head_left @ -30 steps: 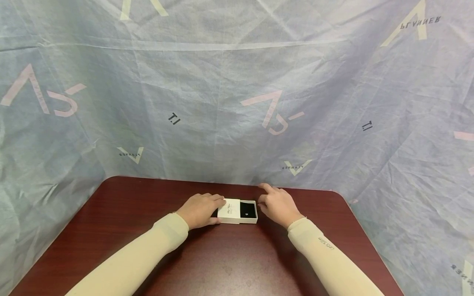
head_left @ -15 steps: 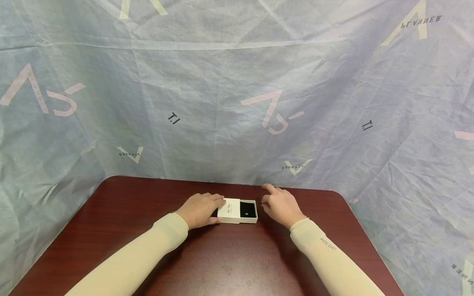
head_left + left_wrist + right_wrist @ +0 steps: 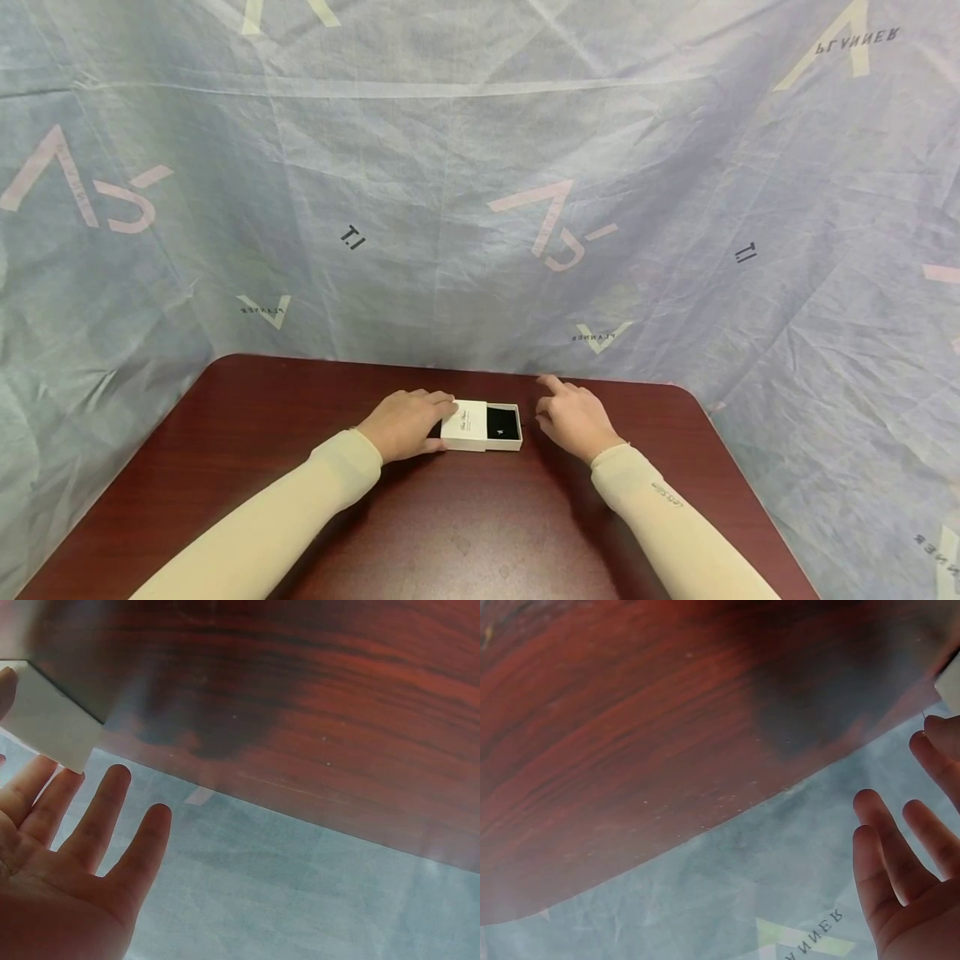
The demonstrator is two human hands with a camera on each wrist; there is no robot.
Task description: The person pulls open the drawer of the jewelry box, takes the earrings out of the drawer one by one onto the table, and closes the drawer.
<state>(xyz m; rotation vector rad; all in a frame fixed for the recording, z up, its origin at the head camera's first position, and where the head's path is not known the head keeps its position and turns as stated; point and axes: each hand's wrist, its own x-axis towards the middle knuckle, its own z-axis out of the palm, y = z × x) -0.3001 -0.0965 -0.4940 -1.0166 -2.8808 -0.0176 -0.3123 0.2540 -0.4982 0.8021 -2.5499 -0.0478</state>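
A small white drawer-style box (image 3: 463, 425) with dark print on its sleeve lies on the table. Its tray sticks out on the right and holds a black, cloth-like item (image 3: 502, 423) with a small white mark. My left hand (image 3: 405, 425) grips the sleeve's left end, thumb at the near side and fingers at the far side. In the left wrist view the box's white end (image 3: 52, 716) sits between thumb and fingers. Just right of the tray is my right hand (image 3: 577, 419), apart from it. In the right wrist view a fine dark line shows by its thumb tip (image 3: 939, 729).
The dark red wooden table (image 3: 450, 533) has rounded far corners. A grey printed cloth (image 3: 442, 208) hangs behind it and at both sides. Cream sleeves (image 3: 277, 508) cover both forearms.
My right hand has drawn slightly to the right, widening the gap to the tray. The box and my left hand stay where they were.
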